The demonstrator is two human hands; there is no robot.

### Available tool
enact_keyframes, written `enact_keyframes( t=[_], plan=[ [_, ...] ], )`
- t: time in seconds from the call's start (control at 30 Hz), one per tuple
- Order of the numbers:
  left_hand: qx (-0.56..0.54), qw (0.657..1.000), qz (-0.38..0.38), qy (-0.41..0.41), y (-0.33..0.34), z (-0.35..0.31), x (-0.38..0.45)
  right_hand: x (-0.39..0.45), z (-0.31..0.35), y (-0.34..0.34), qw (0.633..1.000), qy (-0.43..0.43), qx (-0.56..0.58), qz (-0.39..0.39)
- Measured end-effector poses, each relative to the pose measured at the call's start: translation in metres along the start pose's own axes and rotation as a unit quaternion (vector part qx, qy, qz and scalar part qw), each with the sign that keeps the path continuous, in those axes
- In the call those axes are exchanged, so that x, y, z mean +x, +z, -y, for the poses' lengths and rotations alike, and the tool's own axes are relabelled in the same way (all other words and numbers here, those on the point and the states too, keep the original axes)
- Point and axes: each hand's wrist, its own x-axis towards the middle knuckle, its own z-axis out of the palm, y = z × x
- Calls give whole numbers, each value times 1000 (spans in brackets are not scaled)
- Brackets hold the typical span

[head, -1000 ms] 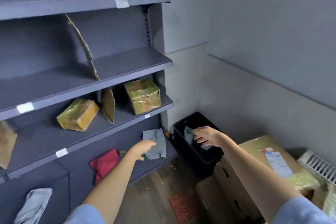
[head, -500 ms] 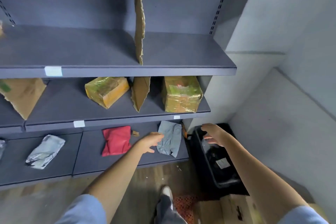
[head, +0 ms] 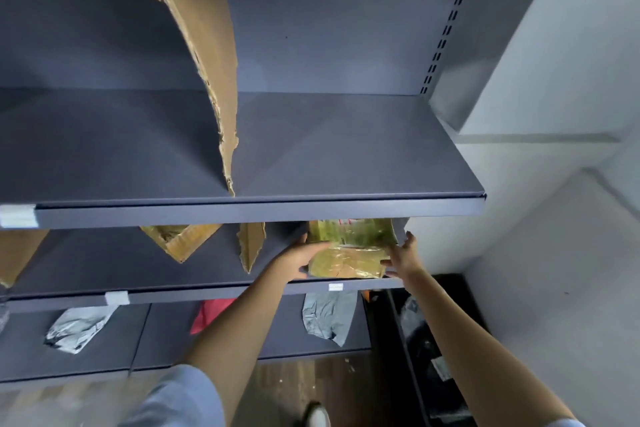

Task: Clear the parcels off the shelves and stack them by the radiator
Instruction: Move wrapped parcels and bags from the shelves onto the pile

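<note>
We've got dark grey shelves [head: 311, 208] filling most of the frame, with a torn cardboard divider [head: 204, 55] standing in the upper middle. On the shelf just below centre sits a parcel [head: 349, 250] wrapped in yellowish tape. Our left hand [head: 298, 258] presses its left side, fingers spread fairly straight. Our right hand [head: 403, 255] does the same on its right side, so it's sandwiched between both.

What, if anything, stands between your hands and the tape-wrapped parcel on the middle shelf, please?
Nothing visible: the left hand and right hand already touch the tape-wrapped parcel on either side. The cardboard divider stands apart, left of the left hand.
</note>
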Motion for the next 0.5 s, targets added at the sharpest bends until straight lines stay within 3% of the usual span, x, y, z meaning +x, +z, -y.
enact_keyframes(
  t=[0.1,0.23,0.4,0.5],
  plan=[
    [-14,1000,-9,-10,6,1,4,0,-7,3,999,22,18,39],
    [18,999,-26,-19,4,16,4,-12,-18,-10,999,27,-40,-2],
    [133,987,69,-51,8,53,-23,-71,-62,-38,993,67,-96,0],
    [156,977,129,-64,18,83,-49,-120,-109,-50,993,100,-66,0]
  ],
)
